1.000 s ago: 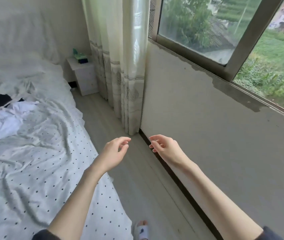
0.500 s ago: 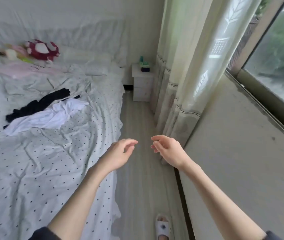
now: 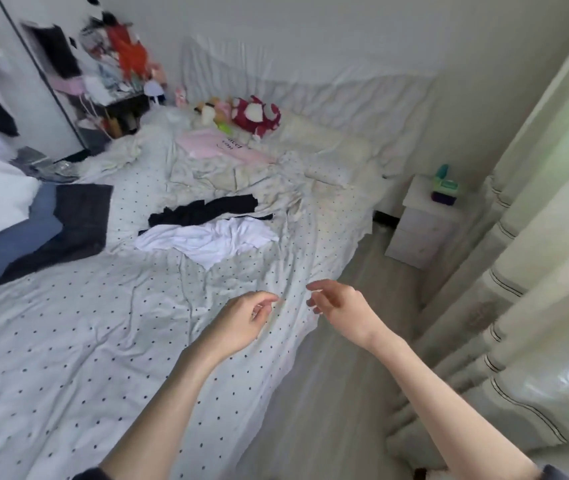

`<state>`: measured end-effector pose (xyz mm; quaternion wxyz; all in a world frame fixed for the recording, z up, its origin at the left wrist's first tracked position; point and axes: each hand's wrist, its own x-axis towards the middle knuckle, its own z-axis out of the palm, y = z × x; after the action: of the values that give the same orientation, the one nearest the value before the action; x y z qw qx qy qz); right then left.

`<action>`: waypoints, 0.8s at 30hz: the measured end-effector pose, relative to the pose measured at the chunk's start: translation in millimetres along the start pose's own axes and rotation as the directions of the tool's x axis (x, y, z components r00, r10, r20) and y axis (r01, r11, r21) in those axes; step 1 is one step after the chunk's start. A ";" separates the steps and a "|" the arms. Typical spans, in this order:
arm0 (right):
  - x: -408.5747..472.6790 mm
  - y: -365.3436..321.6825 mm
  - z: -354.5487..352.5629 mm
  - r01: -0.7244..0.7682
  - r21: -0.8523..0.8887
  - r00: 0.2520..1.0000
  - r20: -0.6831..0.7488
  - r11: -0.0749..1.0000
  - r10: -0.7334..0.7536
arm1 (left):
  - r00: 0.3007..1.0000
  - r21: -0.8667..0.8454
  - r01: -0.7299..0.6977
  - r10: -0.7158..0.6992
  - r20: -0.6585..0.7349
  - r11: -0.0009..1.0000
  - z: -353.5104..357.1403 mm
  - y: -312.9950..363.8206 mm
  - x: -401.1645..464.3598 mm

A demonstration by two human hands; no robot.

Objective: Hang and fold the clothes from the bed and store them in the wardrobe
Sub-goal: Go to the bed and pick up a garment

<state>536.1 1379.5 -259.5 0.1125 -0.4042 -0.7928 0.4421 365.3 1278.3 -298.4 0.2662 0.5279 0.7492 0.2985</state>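
Clothes are what I am after, and none of them is in my grasp: nearest to me, my left hand [image 3: 241,323] hangs over the dotted sheet of the bed [image 3: 68,358] with its fingers loosely curled and holding nothing. My right hand [image 3: 340,308] is just beside it, above the bed's right edge, fingers relaxed and slightly bent, also holding nothing. The two hands face each other with a small gap between them.

Beyond my hands, near the middle of the bed, a white garment [image 3: 213,239] lies crumpled, and a black garment [image 3: 203,211] lies touching its far side. To the left on the bed I see a dark grey garment [image 3: 75,223] spread flat, partly over blue jeans [image 3: 2,244] at the left edge.

Further off, a pink item [image 3: 217,147] lies near the pillows, with a red and white plush toy [image 3: 257,116] and other soft toys behind it. A white bedside cabinet [image 3: 421,226] stands on the floor right of the bed, and a pale curtain [image 3: 536,271] hangs along the right side. At the far left the wardrobe [image 3: 16,81] shows hanging clothes, blurred.
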 end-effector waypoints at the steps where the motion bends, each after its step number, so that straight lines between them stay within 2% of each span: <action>1: 24.4 0.7 -1.8 0.004 0.004 0.999 0.042 1.000 -0.004 | 0.999 -0.004 0.033 -0.033 -0.015 0.999 -3.0 -6.3 16.0; 8: 191.4 10.7 -1.6 0.075 -0.028 0.972 0.227 0.997 -0.067 | 0.980 -0.031 0.180 -0.182 -0.078 0.983 -23.9 -63.0 146.8; 18: 440.3 21.1 8.8 0.009 -0.057 0.940 0.340 0.998 0.011 | 0.902 -0.067 0.395 -0.400 -0.161 0.916 -68.3 -148.0 328.5; 24: 592.9 51.0 41.6 0.161 -0.254 0.912 0.409 0.954 -0.045 | 0.823 -0.123 0.515 -0.530 -0.206 0.848 -49.2 -212.8 425.2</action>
<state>157.3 1807.4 -430.3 -0.0864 -0.2747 -0.8743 0.3908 67.7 1617.7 -455.6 0.2646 0.2555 0.8813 0.2967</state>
